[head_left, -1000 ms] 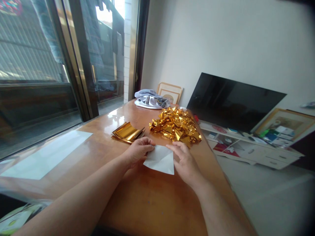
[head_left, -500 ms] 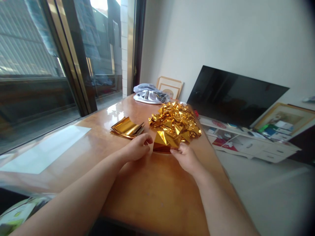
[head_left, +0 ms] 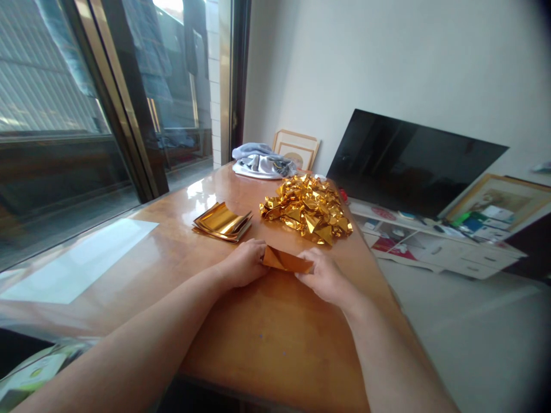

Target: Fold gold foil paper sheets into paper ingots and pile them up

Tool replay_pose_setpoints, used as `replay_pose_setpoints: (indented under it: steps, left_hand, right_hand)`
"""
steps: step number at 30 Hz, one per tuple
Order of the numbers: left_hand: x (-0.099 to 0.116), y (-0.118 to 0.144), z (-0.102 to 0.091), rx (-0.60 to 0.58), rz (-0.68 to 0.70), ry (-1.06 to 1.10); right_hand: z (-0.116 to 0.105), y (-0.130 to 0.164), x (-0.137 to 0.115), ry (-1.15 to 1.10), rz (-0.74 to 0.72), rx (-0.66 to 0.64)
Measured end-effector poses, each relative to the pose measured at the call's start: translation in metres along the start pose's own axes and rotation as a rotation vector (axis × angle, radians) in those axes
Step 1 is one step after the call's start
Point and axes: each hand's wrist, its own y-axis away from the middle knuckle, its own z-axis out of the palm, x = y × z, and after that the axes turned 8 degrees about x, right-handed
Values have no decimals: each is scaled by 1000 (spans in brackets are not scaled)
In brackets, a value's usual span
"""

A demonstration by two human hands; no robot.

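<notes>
A sheet of gold foil paper (head_left: 286, 261), bent over into a narrow band, is stretched between my two hands just above the table. My left hand (head_left: 247, 263) grips its left end, fingers closed. Its right end is pinched between the thumb and fingers of my right hand (head_left: 322, 274). Beyond my left hand lies a stack of gold foil sheets (head_left: 221, 221) with curled edges. Past the held sheet rises a heap of folded gold foil pieces (head_left: 307, 206), shiny and pointed.
The brown glossy table (head_left: 267, 338) runs away from me. On its left lies a pale sheet (head_left: 81, 258); at the far end sits a bundle of light cloth (head_left: 260, 160). Right of the table stands a white cabinet (head_left: 439, 252) below a black television (head_left: 413, 160).
My left hand, empty before, has closed on the sheet's left end. The sheet, held at one side by my right hand earlier, is now bent into a narrower band.
</notes>
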Motion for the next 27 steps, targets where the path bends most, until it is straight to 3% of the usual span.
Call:
replay_pose_setpoints:
  steps: [6,11,17,21,27]
  left_hand:
    - [9,5,-13,-107,44,-215]
    - [19,8,-22,-118,86,-276]
    - [21,8,-18,-103,83,-258]
    - [14,4,-12,-49,95,-211]
    - [8,-1,-6,6,60,-135]
  right_hand:
    - [-12,5,-7,137,-73,-218]
    - [-19,9,-18,174,-105,-273]
    - [-14,8,-25,176,-91,-123]
    - [-4,3,-15,56,-26,-22]
    - [6,-1,-3,-64,33,29]
